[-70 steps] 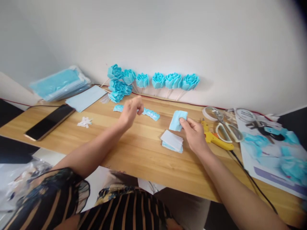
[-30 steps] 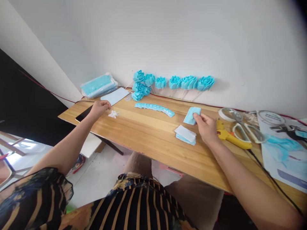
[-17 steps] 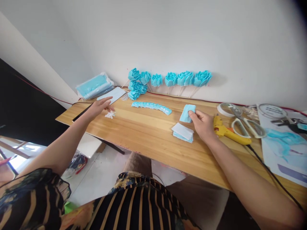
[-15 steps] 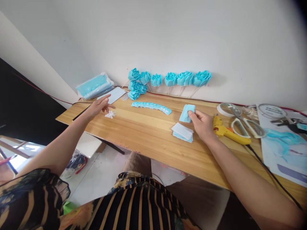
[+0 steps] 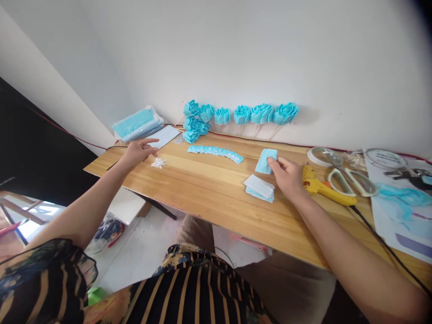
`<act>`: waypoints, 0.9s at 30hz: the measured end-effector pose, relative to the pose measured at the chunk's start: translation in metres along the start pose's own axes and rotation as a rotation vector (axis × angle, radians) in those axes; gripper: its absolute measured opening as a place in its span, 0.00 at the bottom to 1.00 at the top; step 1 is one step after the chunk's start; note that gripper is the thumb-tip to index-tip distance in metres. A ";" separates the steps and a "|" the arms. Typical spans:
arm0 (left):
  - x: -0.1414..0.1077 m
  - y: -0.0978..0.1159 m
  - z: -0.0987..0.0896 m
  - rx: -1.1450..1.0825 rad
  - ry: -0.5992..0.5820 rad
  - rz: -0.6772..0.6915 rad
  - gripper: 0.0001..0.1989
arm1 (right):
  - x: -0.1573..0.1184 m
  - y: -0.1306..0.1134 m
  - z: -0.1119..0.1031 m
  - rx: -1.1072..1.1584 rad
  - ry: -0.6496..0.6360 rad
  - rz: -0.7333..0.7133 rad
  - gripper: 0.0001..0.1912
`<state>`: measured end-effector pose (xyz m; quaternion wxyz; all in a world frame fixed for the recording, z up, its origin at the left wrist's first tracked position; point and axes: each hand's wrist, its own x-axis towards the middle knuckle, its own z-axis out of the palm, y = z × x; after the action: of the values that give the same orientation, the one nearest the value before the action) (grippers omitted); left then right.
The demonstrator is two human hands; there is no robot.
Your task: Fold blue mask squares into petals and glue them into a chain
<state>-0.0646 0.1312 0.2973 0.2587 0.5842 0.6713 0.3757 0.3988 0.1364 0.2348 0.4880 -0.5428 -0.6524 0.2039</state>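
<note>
- So the left hand [image 5: 140, 150] is what's changed: it's at centre-left of the frame now, over the little pile of white strips [image 5: 158, 163], no longer above the row of overlapping light-blue pieces [image 5: 215, 151] mid-frame.
- Its fingers are apart and nothing shows in them; can't tell if a fingertip touches a strip.
- The right hand [image 5: 288, 175], right of centre, stays clamped on a folded light-blue piece [image 5: 266, 161], pinched under the thumb, so my read is one side is holding while the other is between pieces.
- Just below that piece sits a stack of cut rectangles [image 5: 259, 187], white on top, blue underneath.
- The surface is a wood-grain tabletop [image 5: 192, 189]. Blue fabric roses [image 5: 242, 114] on thin sticks lean along the wall [image 5: 216, 54], upper middle.
- Right side: yellow glue gun [image 5: 329, 191] with a black cord [image 5: 381, 239], scissors [image 5: 347, 171], a tape roll [image 5: 312, 157] and a printed sheet [image 5: 388, 225].
- Upper left: a plastic-wrapped pack of blue sheets [image 5: 138, 123], maybe masks, beside a pale sheet [image 5: 165, 136].
- Room-wise, pale tiled floor [image 5: 145, 247] lower left, black panel [image 5: 33, 148] at the left edge.
</note>
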 end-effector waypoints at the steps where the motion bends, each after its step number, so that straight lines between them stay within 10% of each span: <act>1: 0.001 -0.001 0.000 -0.003 0.005 0.007 0.29 | 0.000 0.000 0.000 0.003 -0.002 0.001 0.22; 8: 0.002 0.015 0.017 -0.082 0.011 0.113 0.22 | 0.001 0.001 0.001 0.065 -0.003 0.039 0.22; 19: -0.030 0.115 0.169 -0.313 -0.492 0.357 0.11 | -0.003 -0.019 -0.006 0.297 -0.099 0.102 0.24; 27: -0.028 0.120 0.203 -0.493 -0.651 0.209 0.14 | -0.002 -0.023 -0.012 0.343 -0.125 0.127 0.22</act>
<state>0.1710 0.1495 0.2729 0.5496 0.6581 0.3817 0.3451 0.3971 0.1237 0.2571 0.5180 -0.4780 -0.6016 0.3758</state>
